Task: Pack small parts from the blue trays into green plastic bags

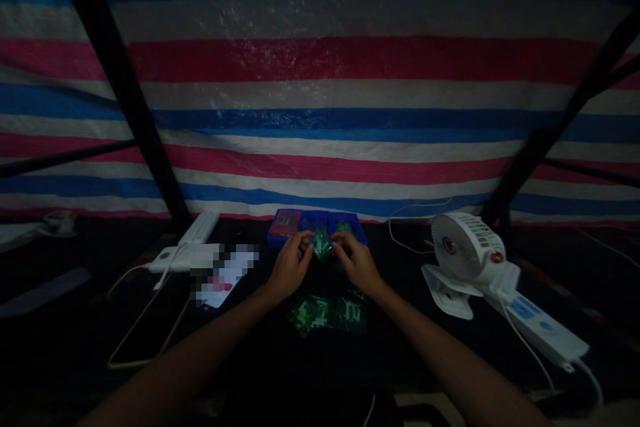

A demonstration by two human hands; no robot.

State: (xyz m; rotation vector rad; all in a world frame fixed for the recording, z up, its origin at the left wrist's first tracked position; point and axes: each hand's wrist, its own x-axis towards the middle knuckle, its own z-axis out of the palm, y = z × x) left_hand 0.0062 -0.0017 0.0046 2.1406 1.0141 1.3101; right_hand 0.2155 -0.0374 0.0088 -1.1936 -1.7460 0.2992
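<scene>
Mid-table, we have a green packet up between two hands: the left hand pinched on its nine o'clock side, the right hand pinched on its three o'clock side. Dim light, folks, and the fingertips blur into the shiny wrap, so we can't read what's printed there. Just beyond, at twelve, sits a blue tray; the packet and fingers cover part of its front, and we can't make out what the middle compartment holds. Its left compartment shows a red packet, its right one something green.

Down at six, between the forearms, we spot loose green packets overlapping on the dark table, pale marks showing, their outer edges lost in shadow. Between eight and nine lies a phone, its upper part masked by blurred squares. Both forearms are cut off by the bottom border.

Now for edges and room: we see a strip of tabletop running from the right hand out to the white fan at three, with a power strip stretching behind it towards four. On the other side, a narrower strip parts the left hand from the phone. At twelve, the striped sheet walls off the table's far edge; the near edge, at six, melts into black.
</scene>
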